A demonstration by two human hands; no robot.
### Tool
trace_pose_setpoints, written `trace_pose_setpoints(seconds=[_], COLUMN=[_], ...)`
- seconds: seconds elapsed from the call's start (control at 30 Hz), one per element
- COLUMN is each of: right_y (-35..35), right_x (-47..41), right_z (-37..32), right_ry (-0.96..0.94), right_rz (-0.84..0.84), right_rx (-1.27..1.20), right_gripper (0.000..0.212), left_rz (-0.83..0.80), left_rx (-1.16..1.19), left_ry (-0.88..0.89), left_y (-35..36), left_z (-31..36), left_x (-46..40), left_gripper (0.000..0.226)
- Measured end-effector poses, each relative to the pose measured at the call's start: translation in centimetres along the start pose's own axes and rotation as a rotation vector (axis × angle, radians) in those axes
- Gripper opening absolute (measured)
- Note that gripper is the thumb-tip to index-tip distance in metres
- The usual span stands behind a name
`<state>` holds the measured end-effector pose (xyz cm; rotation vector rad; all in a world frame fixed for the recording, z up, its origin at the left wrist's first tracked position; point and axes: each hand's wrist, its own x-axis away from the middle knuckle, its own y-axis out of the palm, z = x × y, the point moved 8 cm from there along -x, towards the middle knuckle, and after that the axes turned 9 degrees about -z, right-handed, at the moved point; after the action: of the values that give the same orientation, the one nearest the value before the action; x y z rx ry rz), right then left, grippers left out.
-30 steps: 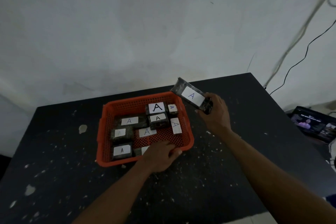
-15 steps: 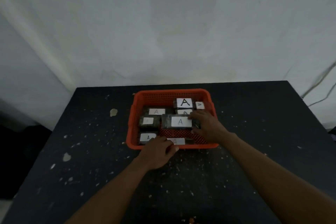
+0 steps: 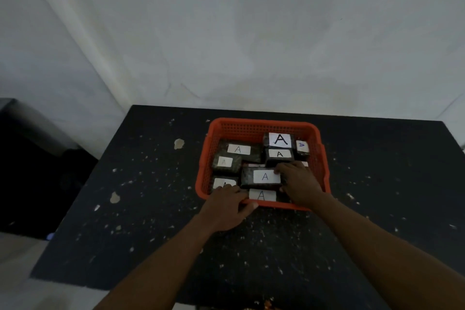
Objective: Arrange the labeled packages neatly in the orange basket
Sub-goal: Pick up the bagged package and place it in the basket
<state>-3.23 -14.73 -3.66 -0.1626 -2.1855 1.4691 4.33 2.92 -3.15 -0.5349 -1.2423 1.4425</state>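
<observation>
Two hands work at the orange basket (image 3: 261, 126): left hand (image 3: 227, 205) grips its near rim, right hand (image 3: 299, 181) lies open-fingered on a labeled package (image 3: 261, 177).

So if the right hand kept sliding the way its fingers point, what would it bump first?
Probably the package its right hand fingers already rest on; past that, likely the left-side packages in the basket. Depth is hard to judge.

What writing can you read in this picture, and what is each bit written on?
"A", large, black: label on the back package.
"A": package just in front.
"A", small: package at back right.
"A": back left package.
"A": package under the right hand.
"A": front package.
Left label: too faint.
Front-left label: partly hidden.
</observation>
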Motion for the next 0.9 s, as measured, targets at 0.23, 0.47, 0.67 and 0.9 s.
trace_pose_setpoints(seconds=[0.23,0.47,0.67,0.9], right_y=[1.2,1.3,0.3,2.6], right_x=[-1.0,-0.9,2.0,4.5], right_z=[0.5,0.6,-0.9,-2.5], right_ry=[0.027,0.001,-0.042,-0.043], right_rz=[-0.066,-0.046,0.151,0.013], right_rx=[0.035,0.022,-0.180,-0.182], right_gripper=[0.055,0.045,0.013,0.025], left_rz=[0.047,0.050,0.022,-0.007], left_rx=[-0.024,-0.023,-0.030,-0.030], left_ry=[0.004,0.003,0.007,0.009], left_y=[0.2,0.4,0.4,0.6], left_z=[-0.2,-0.2,-0.2,-0.3], left_x=[-0.2,-0.3,-0.5,-0.5], left_gripper=[0.061,0.062,0.067,0.062])
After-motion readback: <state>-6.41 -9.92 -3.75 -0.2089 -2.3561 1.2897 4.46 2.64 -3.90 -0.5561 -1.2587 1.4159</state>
